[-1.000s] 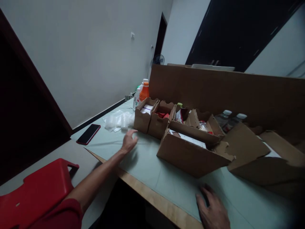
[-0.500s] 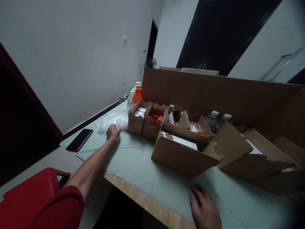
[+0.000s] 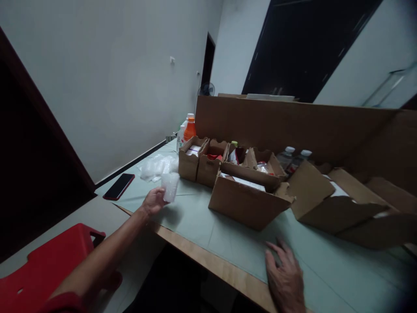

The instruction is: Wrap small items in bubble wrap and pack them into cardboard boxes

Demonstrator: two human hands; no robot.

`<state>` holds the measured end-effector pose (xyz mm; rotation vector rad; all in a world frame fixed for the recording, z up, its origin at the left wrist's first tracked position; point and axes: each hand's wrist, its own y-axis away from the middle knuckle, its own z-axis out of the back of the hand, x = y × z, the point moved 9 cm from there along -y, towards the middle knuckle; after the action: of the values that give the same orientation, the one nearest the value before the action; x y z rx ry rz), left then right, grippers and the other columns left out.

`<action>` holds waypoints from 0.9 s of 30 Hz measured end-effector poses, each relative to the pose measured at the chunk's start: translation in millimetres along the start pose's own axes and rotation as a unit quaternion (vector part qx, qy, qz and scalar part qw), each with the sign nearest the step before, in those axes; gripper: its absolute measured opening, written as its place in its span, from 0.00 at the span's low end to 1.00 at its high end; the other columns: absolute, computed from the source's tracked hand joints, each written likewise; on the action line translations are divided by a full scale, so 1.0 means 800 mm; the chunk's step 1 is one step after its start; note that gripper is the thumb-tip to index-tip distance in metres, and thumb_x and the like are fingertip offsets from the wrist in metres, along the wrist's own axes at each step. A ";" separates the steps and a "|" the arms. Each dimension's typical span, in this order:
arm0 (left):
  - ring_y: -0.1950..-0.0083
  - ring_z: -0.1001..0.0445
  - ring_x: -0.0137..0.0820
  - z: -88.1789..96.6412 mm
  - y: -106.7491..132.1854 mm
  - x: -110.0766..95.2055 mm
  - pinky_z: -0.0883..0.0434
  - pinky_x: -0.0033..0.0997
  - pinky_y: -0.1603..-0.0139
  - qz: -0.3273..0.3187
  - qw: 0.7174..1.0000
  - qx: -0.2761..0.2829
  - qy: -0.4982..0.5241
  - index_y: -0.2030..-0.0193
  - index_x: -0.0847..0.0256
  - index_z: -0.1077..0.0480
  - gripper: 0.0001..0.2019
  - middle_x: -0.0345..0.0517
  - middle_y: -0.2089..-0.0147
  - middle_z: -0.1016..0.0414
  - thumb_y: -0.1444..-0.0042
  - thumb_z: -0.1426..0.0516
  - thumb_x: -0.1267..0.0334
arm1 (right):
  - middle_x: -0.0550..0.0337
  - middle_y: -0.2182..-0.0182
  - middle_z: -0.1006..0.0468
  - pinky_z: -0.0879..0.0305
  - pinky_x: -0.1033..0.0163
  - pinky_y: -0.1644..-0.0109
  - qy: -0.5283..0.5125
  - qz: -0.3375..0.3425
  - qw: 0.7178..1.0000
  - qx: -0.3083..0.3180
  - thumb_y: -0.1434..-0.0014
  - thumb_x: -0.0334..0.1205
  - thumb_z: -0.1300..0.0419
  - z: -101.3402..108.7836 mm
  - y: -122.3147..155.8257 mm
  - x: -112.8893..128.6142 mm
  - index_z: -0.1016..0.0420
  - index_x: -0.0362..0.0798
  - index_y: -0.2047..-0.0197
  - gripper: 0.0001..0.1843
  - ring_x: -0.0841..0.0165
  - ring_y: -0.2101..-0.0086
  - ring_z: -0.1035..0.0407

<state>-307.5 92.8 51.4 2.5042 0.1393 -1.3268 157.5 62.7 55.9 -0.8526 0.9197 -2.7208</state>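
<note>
My left hand (image 3: pixel 153 201) is closed on a small clear plastic bag (image 3: pixel 170 186), held just above the pale green table mat (image 3: pixel 208 226). The rest of the clear plastic bags (image 3: pixel 158 166) lie in a heap further back on the mat. My right hand (image 3: pixel 286 278) lies flat on the mat near the table's front edge, fingers spread, holding nothing. Several open cardboard boxes (image 3: pixel 247 200) stand in a row between and beyond my hands.
A dark phone in a red case (image 3: pixel 119 186) lies at the mat's left corner. An orange bottle (image 3: pixel 189 128) and a white one stand behind the boxes. A tall cardboard sheet (image 3: pixel 293 126) backs the table. A red plastic stool (image 3: pixel 42 269) sits at lower left.
My left hand reached to the heap of bags, closed on one and drew it back toward me. My right hand stayed flat on the mat.
</note>
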 end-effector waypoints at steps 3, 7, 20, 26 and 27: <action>0.67 0.24 0.37 -0.050 0.031 0.040 0.28 0.34 0.68 0.021 0.996 0.071 -0.052 0.61 0.68 0.27 0.15 0.54 0.65 0.23 0.56 0.40 0.61 | 0.46 0.45 0.24 0.30 0.49 0.46 -0.130 -0.039 0.990 0.037 0.39 0.53 0.46 -0.006 0.013 0.047 0.20 0.49 0.58 0.20 0.54 0.48 0.28; 0.68 0.28 0.34 -0.104 0.056 0.080 0.29 0.34 0.65 -0.025 0.985 0.095 -0.142 0.68 0.62 0.30 0.12 0.44 0.70 0.28 0.58 0.39 0.59 | 0.46 0.44 0.24 0.26 0.55 0.53 -0.294 -0.094 0.942 0.133 0.42 0.53 0.41 -0.050 0.037 0.120 0.19 0.50 0.58 0.18 0.56 0.49 0.27; 0.45 0.26 0.39 -0.240 0.227 0.130 0.35 0.42 0.38 -0.305 0.742 0.433 -0.412 0.74 0.59 0.33 0.06 0.48 0.50 0.23 0.51 0.39 0.68 | 0.34 0.34 0.38 0.36 0.47 0.38 -0.441 -0.347 0.816 0.138 0.53 0.66 0.33 -0.075 0.068 0.048 0.49 0.45 0.28 0.59 0.49 0.38 0.36; 0.41 0.30 0.46 -0.214 0.163 0.130 0.32 0.48 0.40 -0.312 0.726 0.215 -0.574 0.56 0.58 0.28 0.12 0.56 0.41 0.29 0.49 0.39 0.66 | 0.42 0.48 0.23 0.28 0.53 0.49 -0.336 -0.308 0.875 0.163 0.48 0.57 0.36 -0.089 0.062 0.040 0.48 0.41 0.29 0.51 0.57 0.53 0.24; 0.40 0.31 0.47 -0.212 0.151 0.136 0.32 0.51 0.40 -0.307 0.713 0.197 -0.599 0.50 0.58 0.28 0.19 0.57 0.40 0.30 0.50 0.38 0.66 | 0.45 0.52 0.21 0.28 0.54 0.50 -0.320 -0.298 0.885 0.163 0.46 0.54 0.37 -0.087 0.060 0.040 0.46 0.41 0.29 0.47 0.59 0.56 0.24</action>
<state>-84.1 24.3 77.8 1.2788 0.4276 -3.2262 89.8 50.1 -3.3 -2.0284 0.0507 -2.5558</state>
